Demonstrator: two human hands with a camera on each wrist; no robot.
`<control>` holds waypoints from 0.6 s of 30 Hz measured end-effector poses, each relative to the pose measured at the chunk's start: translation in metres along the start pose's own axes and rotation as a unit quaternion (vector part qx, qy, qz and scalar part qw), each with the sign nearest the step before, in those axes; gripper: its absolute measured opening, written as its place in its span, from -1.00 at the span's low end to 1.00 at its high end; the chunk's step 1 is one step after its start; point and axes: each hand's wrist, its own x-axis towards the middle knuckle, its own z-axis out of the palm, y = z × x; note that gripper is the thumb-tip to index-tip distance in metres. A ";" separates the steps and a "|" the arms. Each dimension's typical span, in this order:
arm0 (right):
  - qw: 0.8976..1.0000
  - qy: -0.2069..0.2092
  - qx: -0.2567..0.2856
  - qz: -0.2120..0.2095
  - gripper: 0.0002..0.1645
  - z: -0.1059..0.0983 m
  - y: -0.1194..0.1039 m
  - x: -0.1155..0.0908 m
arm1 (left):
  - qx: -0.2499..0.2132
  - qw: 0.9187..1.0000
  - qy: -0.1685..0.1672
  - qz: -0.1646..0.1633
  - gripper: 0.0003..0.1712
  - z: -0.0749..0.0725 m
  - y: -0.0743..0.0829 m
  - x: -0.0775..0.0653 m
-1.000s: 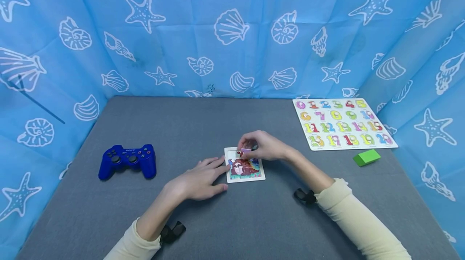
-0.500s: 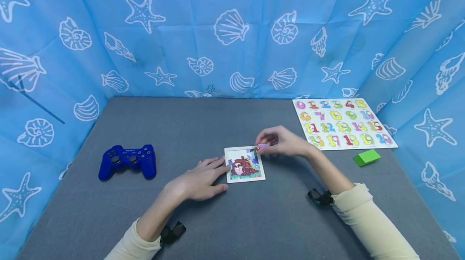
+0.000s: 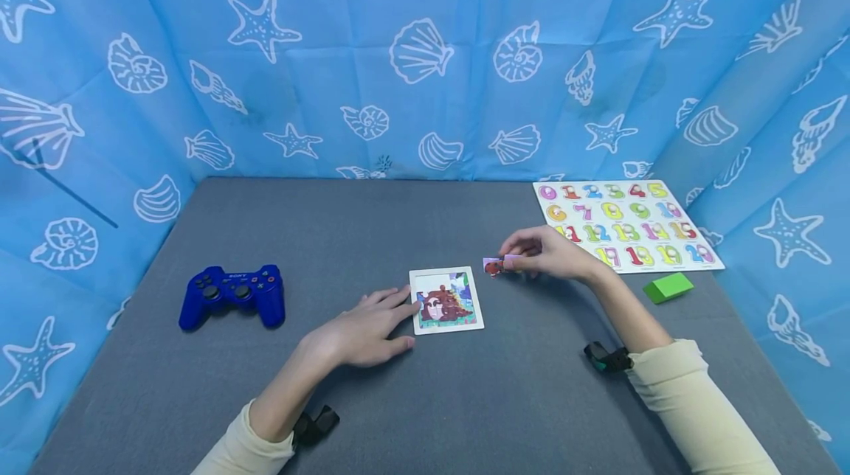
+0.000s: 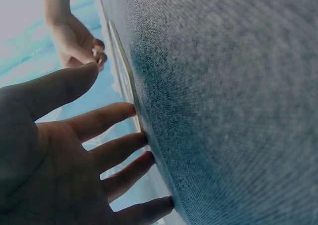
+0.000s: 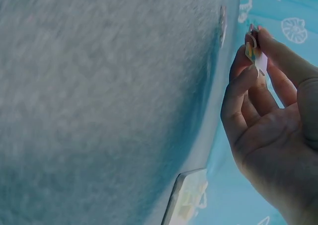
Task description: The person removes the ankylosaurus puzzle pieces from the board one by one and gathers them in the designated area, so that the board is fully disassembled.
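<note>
A small jigsaw puzzle (image 3: 446,307) in a white square tray lies mid-table, showing a brown-haired or spiky character; its upper left part is plain white. My left hand (image 3: 368,327) lies flat at the tray's left side, fingers extended, the fingertips touching its edge. In the left wrist view, the spread fingers (image 4: 107,120) reach the tray's rim. To the right of the tray, my right hand (image 3: 547,255) pinches a purple and red puzzle piece (image 3: 493,266) between thumb and fingers. From the right wrist view, the piece (image 5: 259,61) appears edge-on; whether it is more than one is unclear.
A blue game controller (image 3: 232,296) lies on the left of the grey table (image 3: 345,231). At the back right are a number puzzle board (image 3: 620,220) and, in front of it, a green block (image 3: 668,288). A blue patterned curtain (image 3: 372,69) stands behind the table.
My right hand has moved right, away from over the tray's upper part, carrying the purple and red puzzle piece with it. The left hand stays in place at the tray.
</note>
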 end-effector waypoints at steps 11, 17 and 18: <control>1.000 -0.008 -0.021 0.020 -0.80 0.000 0.011 0.002 | -0.001 1.000 -0.001 0.001 -0.28 0.000 0.000 0.000; 0.999 0.002 -0.050 0.006 -0.81 0.002 0.013 0.003 | -0.001 1.000 0.000 0.002 -0.28 0.001 -0.001 0.000; 0.998 0.005 -0.056 0.004 -0.81 0.002 0.013 0.003 | -0.001 1.000 -0.001 0.001 -0.28 0.001 -0.001 0.000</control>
